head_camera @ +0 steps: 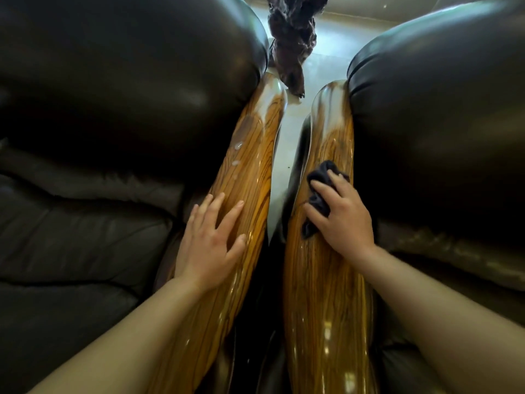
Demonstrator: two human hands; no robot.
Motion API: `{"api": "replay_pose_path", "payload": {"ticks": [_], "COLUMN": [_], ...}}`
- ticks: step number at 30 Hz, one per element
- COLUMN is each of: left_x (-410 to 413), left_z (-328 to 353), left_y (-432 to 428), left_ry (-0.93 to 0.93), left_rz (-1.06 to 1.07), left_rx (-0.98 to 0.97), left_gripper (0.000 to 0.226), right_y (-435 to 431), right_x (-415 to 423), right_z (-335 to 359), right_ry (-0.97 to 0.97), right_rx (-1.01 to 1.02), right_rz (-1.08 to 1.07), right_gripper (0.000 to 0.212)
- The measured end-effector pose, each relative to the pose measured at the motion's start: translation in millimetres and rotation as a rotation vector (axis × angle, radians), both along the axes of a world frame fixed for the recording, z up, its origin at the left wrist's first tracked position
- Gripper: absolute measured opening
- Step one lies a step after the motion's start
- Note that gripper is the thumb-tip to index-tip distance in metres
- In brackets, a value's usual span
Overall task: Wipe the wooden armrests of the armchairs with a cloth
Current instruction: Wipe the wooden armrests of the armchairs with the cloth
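Forearms come in bare from the bottom edge, one over each of two glossy wooden armrests that run side by side up the middle of the view. On the left armrest (244, 177) the left hand (210, 245) lies flat, fingers spread and relaxed, palm on the striped grain, holding nothing. Across the narrow gap, the right hand (341, 217) presses down on the right armrest (326, 294), fingers curled over a dark cloth (318, 200) bunched beneath them; the cloth sits on top of the wood, with a fold sticking out ahead of the fingertips and another trailing off the inner edge. Further up the left armrest, a few pale wet-looking spots (238, 145) and a dull smear sit on the shine. Dark leather cushions (127, 81) bulge on both outer sides of the armrests, touching the wood. Between the armrests a strip of pale floor (287, 132) shows. At the far end, a dark brown knotted wooden piece (292, 38) stands just past the armrest tips.
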State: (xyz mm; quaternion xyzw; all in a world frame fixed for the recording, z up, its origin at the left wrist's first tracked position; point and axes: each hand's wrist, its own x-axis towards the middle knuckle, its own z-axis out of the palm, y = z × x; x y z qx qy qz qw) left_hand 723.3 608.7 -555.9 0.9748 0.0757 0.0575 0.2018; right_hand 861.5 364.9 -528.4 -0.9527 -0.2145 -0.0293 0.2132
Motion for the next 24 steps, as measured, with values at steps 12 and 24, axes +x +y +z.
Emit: {"api": "replay_pose_path", "payload": {"ticks": [12, 24], "left_x": [-8.8, -12.7], "left_z": [-5.0, -4.9], "left_y": [5.0, 6.7], "left_ry": [-0.057, -0.094], "left_rz": [0.020, 0.207], "left_rx": [-0.023, -0.109], "left_gripper": [0.057, 0.056], "right_y": [-5.8, 138.9], "right_x": [-34.6, 0.4], "right_z": [-4.9, 32.2], "right_ry": [-0.322, 0.103], "right_rx": [-0.108, 0.097], "right_rz": [0.356, 0.346], "right_gripper": [0.031, 0.049]}}
